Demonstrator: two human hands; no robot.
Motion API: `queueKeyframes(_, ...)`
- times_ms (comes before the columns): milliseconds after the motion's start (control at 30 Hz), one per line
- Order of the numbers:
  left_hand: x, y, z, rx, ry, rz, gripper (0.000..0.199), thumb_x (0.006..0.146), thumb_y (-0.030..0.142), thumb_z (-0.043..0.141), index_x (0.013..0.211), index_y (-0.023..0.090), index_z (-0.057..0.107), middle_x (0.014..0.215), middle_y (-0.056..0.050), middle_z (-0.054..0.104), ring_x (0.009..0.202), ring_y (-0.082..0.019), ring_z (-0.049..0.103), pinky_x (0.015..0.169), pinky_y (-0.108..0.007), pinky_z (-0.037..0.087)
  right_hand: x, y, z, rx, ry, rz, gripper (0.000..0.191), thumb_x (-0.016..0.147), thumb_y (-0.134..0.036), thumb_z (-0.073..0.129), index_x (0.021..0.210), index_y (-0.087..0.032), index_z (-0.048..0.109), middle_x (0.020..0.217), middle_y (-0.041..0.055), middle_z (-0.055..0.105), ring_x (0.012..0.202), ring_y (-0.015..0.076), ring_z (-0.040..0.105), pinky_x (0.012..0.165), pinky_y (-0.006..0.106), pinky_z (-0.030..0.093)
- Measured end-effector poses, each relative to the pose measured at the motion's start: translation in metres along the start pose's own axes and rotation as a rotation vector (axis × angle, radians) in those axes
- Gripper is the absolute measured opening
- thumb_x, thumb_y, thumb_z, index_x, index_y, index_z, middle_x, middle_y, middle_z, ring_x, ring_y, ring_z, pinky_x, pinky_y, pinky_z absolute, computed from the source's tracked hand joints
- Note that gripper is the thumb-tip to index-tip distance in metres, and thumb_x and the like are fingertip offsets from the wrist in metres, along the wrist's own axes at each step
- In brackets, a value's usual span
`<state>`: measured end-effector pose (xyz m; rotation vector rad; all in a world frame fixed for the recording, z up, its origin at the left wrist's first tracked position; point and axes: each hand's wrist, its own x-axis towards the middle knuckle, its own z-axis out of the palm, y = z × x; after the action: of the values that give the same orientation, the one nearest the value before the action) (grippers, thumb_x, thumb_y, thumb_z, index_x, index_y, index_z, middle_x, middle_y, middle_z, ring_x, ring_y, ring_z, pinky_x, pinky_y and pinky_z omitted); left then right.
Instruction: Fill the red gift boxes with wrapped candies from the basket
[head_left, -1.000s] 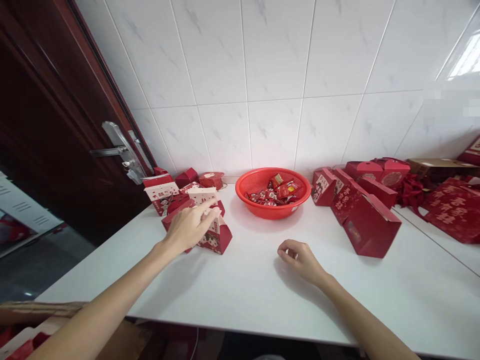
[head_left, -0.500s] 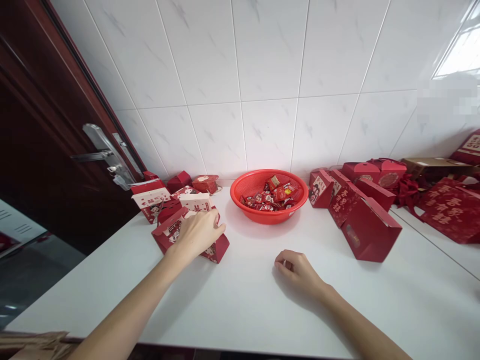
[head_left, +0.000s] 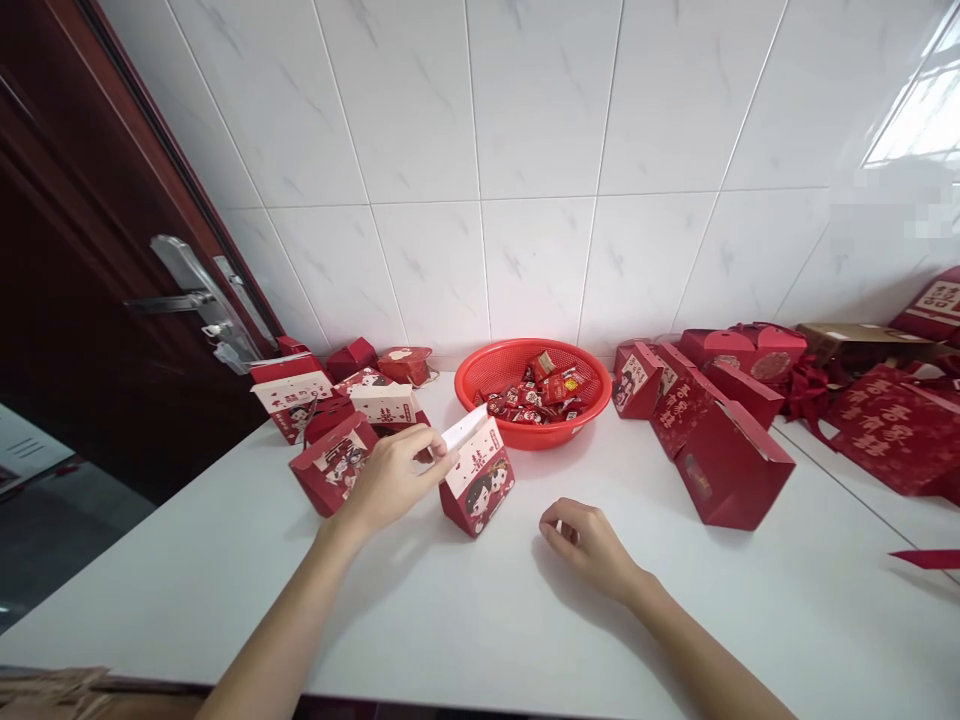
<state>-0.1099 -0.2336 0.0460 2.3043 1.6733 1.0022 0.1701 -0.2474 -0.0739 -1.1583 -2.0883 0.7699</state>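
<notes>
One box (head_left: 484,485), cream above and red below with two cartoon faces, is between the two hands, in front of the basket (head_left: 534,436) and a little to its left. The left hand (head_left: 409,468) pinches its upper left edge between thumb and fingers, next to a raised white flap (head_left: 465,428). Whether the bottom of the box touches the surface (head_left: 420,630) cannot be told. The right hand (head_left: 589,542) is curled into a loose fist, low over the surface, near the box but apart from it.

There is one basket, red, round and perforated; its wrapped sweets (head_left: 551,388) overlap too much to count. At least six boxes (head_left: 337,460) crowd together on the left. On the right stand at least six red boxes (head_left: 735,465), two of them round-topped at the back. Farther right are one bag (head_left: 892,425) with gold characters, one brown carton (head_left: 847,345) and a red ribbon (head_left: 802,390).

The surface is white, with one seam (head_left: 855,490) running across its right side. Behind it rises a wall (head_left: 540,260) of pale, grey-veined tiles. At the left is one dark red door (head_left: 82,260) with one metal handle (head_left: 169,302) and hanging keys (head_left: 225,345).
</notes>
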Motion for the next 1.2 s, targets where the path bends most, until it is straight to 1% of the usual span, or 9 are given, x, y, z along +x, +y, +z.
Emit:
queueKeyframes(133,-0.008,-0.004,0.028,-0.240,0.135,-0.005,0.024,0.089,0.042,0.058,0.087,0.021,0.069,0.089,-0.005,0.072,0.085,-0.020,0.067,0.080,-0.028,0.051,0.000,-0.003,-0.003,-0.012,0.031,-0.024,0.017,0.091,-0.019,0.048,0.083,-0.021,0.063,0.082,0.0035,0.068,0.062,0.0142,0.055,0.063,0.029,0.046)
queueKeyframes(333,-0.008,-0.004,0.054,-0.561,0.265,-0.237,0.038,0.080,0.054,0.067,0.087,0.017,0.073,0.090,-0.008,0.076,0.090,-0.026,0.070,0.082,-0.034,0.057,0.000,-0.004,-0.008,-0.008,0.087,-0.033,0.018,0.093,-0.021,0.048,0.083,-0.022,0.063,0.081,0.0035,0.068,0.062,0.0151,0.056,0.062,0.029,0.046)
queueKeyframes(467,0.000,-0.007,0.054,-0.669,0.154,-0.281,0.037,0.068,0.049,0.080,0.086,0.017,0.076,0.088,-0.009,0.077,0.085,-0.026,0.071,0.075,-0.035,0.058,-0.001,-0.003,-0.008,-0.015,0.105,-0.027,0.019,0.093,-0.023,0.047,0.083,-0.022,0.063,0.081,0.0034,0.068,0.061,0.0150,0.056,0.061,0.028,0.046)
queueKeyframes(633,0.015,-0.010,0.049,-0.732,-0.119,-0.242,0.029,0.065,0.042,0.083,0.083,0.019,0.080,0.088,-0.009,0.079,0.081,-0.026,0.071,0.072,-0.035,0.058,-0.001,-0.002,-0.010,0.038,0.152,0.002,0.022,0.097,-0.027,0.044,0.086,-0.023,0.062,0.082,0.0039,0.069,0.061,0.0148,0.056,0.059,0.027,0.045)
queueKeyframes(767,0.029,-0.009,0.049,-0.805,-0.320,-0.184,0.027,0.063,0.040,0.085,0.080,0.019,0.079,0.083,-0.006,0.078,0.078,-0.023,0.069,0.071,-0.032,0.056,-0.001,-0.004,-0.013,0.071,0.138,0.073,0.017,0.088,-0.031,0.058,0.104,-0.024,0.060,0.090,0.0018,0.071,0.057,0.0127,0.054,0.058,0.026,0.045)
queueKeyframes(833,0.037,-0.009,0.052,-0.857,-0.434,-0.147,0.028,0.063,0.041,0.086,0.078,0.019,0.078,0.079,-0.005,0.075,0.074,-0.021,0.067,0.070,-0.030,0.054,-0.001,-0.004,-0.013,0.045,0.084,0.131,0.032,0.080,-0.031,0.067,0.110,-0.025,0.056,0.085,-0.0012,0.069,0.054,0.0119,0.051,0.056,0.024,0.041)
queueKeyframes(933,0.048,-0.011,0.060,-0.991,-0.548,-0.121,0.031,0.064,0.043,0.088,0.082,0.020,0.079,0.088,-0.006,0.076,0.081,-0.022,0.068,0.075,-0.032,0.054,0.000,-0.001,-0.008,-0.026,0.043,0.212,0.031,0.076,-0.029,0.069,0.105,-0.025,0.056,0.070,-0.0045,0.063,0.053,0.0128,0.047,0.054,0.023,0.035)
queueKeyframes(1100,0.040,-0.021,0.088,-1.344,-0.450,-0.182,0.062,0.070,0.065,0.079,0.115,0.023,0.077,0.101,-0.010,0.074,0.093,-0.026,0.067,0.086,-0.038,0.052,0.000,0.013,0.001,-0.025,-0.026,0.245,0.017,0.079,-0.026,0.066,0.095,-0.023,0.062,0.073,-0.0013,0.065,0.060,0.0146,0.050,0.056,0.024,0.036)
queueKeyframes(1200,0.018,-0.031,0.110,-1.374,-0.327,-0.285,0.058,0.077,0.072,0.067,0.100,0.021,0.079,0.092,-0.011,0.071,0.091,-0.028,0.064,0.086,-0.039,0.050,-0.002,0.024,0.004,0.004,-0.051,0.223,0.017,0.081,-0.033,0.068,0.095,-0.024,0.066,0.079,0.0004,0.069,0.063,0.0155,0.055,0.057,0.023,0.040)
